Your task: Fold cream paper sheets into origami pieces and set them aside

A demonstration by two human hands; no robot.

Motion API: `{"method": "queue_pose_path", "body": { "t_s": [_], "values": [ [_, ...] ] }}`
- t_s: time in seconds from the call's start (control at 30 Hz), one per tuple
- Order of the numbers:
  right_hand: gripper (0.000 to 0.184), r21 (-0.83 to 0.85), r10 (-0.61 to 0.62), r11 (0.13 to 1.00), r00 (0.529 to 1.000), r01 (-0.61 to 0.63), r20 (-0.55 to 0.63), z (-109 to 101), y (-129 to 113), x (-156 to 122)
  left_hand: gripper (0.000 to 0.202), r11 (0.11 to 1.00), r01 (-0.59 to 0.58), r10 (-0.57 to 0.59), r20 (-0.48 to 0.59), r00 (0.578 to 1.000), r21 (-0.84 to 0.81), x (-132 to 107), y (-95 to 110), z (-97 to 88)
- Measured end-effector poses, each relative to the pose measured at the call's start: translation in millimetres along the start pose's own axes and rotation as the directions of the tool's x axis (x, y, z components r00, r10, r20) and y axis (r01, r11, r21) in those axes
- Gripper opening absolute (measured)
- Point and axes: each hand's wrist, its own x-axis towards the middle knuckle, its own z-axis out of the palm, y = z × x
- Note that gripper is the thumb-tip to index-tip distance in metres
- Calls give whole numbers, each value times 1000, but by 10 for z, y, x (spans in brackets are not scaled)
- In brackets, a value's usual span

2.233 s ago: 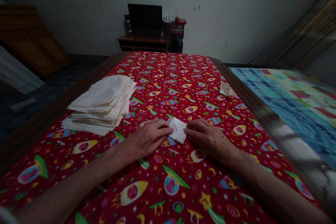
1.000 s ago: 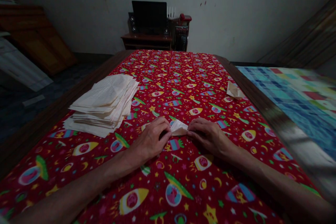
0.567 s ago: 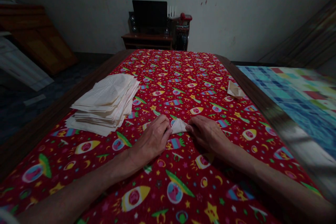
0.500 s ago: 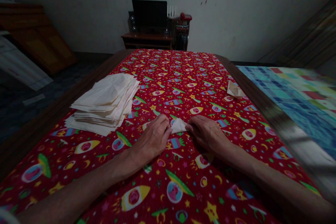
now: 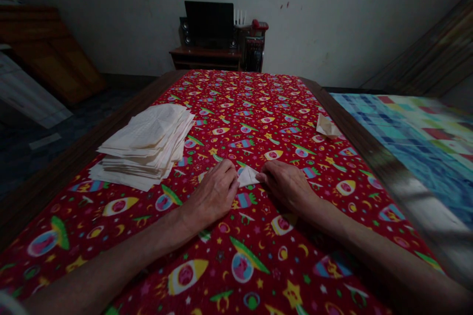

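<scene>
A small folded piece of white paper [image 5: 247, 176] lies on the red patterned tablecloth [image 5: 244, 123] between my two hands. My left hand [image 5: 214, 191] rests knuckles up at its left edge, fingers curled and pressing on the paper. My right hand [image 5: 286, 184] sits at its right edge, fingertips pinching the fold. Both forearms lie on the cloth.
A thick stack of white paper sheets [image 5: 148, 143] sits to the left on the cloth. Another folded paper piece [image 5: 327, 127] lies near the table's right edge. A colourful checked mat [image 5: 402, 133] spreads to the right. A low stand with a dark screen [image 5: 210, 22] stands against the far wall.
The paper lay flatter and wider before; it is now folded into a smaller triangle. Both hands have drawn closer together on it.
</scene>
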Motion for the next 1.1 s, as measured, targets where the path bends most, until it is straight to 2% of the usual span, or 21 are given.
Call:
{"method": "queue_pose_path", "body": {
  "t_s": [0.1,0.17,0.27,0.4,0.7,0.83,0.9,0.97,1.1],
  "values": [
    [22,-5,19,1000,1000,-19,16,-22,-13,7,4,999,34,-35,-23,999,-33,-2,-10,-9],
    [21,-2,17,1000,1000,-17,11,-27,-18,7,20,1000,26,-26,-34,999,-18,-4,-4,-31],
    [23,10,-12,1000,1000,12,-22,-14,-11,0,43,992,-79,79,6,997,97,-14,23,-70],
    [24,21,-74,997,995,75,-72,30,21,-16,43,957,-189,169,104,980,219,-32,47,-90],
    [25,29,-84,996,992,88,-95,74,47,-31,57,941,-227,186,175,967,251,-60,17,-100],
    [21,42,-121,991,978,130,-169,94,42,-37,62,935,-241,190,205,960,261,-67,17,-122],
    [18,-7,-135,991,969,137,-206,96,23,-44,63,932,-242,187,215,958,269,-70,16,-127],
    [16,-87,-193,980,961,179,-198,77,-5,-60,63,929,-241,180,224,958,280,-72,16,-131],
    [14,-147,-405,909,909,389,-98,-9,-32,-124,64,921,-241,169,242,955,307,-78,32,-152]
  ]
}}
